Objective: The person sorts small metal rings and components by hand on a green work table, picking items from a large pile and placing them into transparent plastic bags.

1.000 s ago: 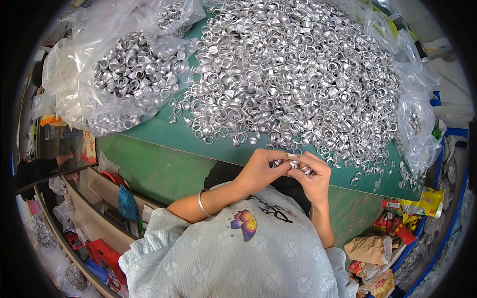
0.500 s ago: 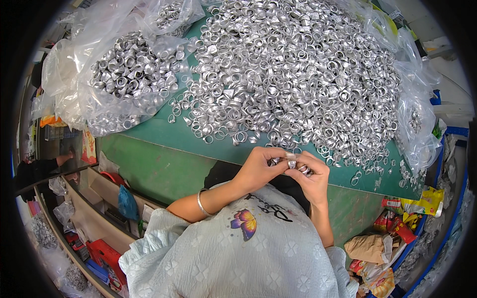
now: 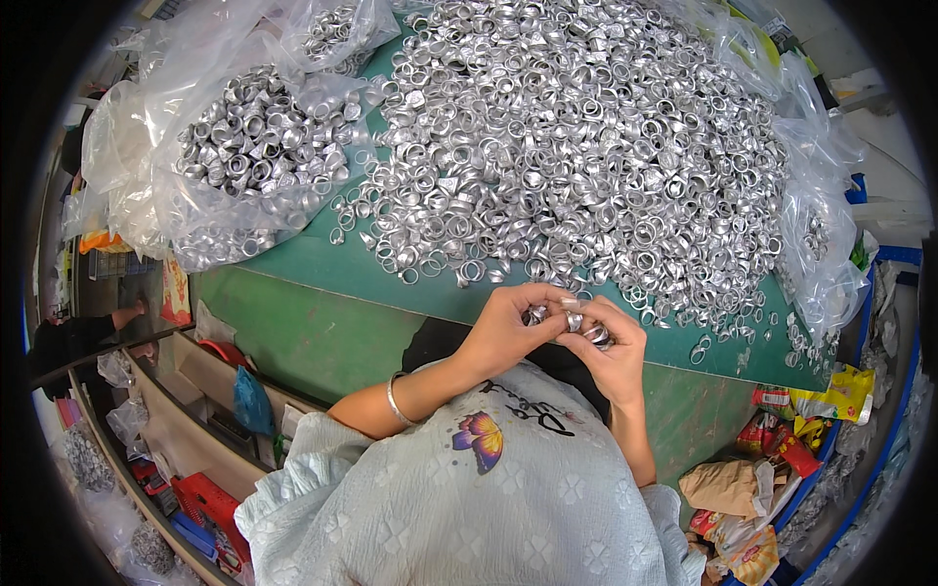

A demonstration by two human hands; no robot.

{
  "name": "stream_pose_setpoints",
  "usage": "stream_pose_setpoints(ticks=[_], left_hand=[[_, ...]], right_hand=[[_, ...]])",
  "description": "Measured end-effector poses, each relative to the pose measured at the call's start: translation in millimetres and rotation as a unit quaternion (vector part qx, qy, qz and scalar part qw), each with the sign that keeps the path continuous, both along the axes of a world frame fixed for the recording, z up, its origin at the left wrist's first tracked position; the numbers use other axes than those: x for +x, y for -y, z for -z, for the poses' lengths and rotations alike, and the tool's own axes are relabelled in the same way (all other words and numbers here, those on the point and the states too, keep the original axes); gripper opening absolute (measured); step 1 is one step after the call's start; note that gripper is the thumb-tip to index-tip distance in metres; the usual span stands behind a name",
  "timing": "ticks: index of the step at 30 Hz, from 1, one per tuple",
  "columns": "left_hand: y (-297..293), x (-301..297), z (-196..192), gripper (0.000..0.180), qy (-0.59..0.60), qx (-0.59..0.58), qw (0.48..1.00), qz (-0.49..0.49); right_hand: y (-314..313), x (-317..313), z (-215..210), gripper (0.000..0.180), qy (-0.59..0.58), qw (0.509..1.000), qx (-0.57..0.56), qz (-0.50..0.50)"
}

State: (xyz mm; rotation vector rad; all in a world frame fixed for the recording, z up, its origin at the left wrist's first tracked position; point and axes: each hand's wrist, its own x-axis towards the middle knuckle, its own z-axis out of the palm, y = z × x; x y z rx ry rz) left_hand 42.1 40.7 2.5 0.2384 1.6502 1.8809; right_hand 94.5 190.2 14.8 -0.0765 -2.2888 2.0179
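Both my hands meet at the near edge of the green table (image 3: 322, 256). Closed around several silver rings (image 3: 536, 314), my left hand (image 3: 510, 330) has its fingertips against those of the other hand. Curled too, my right hand (image 3: 618, 350) holds more silver rings (image 3: 598, 336) in its palm. One silver ring (image 3: 574, 321) sits between the fingertips of the two hands. Just beyond them spreads a large heap of silver rings (image 3: 586, 146). My fingers hide part of what each hand holds.
A clear plastic bag (image 3: 132, 166) filled with rings lies on the table's left. Another clear bag (image 3: 831, 264) hangs over the right edge. Grey drawers (image 3: 195, 410) stand at lower left, holding a blue bag (image 3: 253, 398). Crumpled brown paper (image 3: 723, 488) and wrappers lie at lower right.
My hands stay in almost the same place. The fingers have shifted slightly around the rings, and the ring between the fingertips has turned a little.
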Motion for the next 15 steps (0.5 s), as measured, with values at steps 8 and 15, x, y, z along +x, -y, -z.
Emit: stream_pose_setpoints(ticks=[8,15], left_hand=[[1.7,-2.2,-5.0,0.018,-0.006,0.036,0.999,0.002],[6.0,-3.4,-6.1,0.019,-0.028,0.023,0.999,0.012]], right_hand=[[1.0,0.6,7.4,0.037,-0.038,0.998,-0.047,0.012],[-20.1,0.6,10.0,0.029,0.054,0.885,-0.457,0.069]])
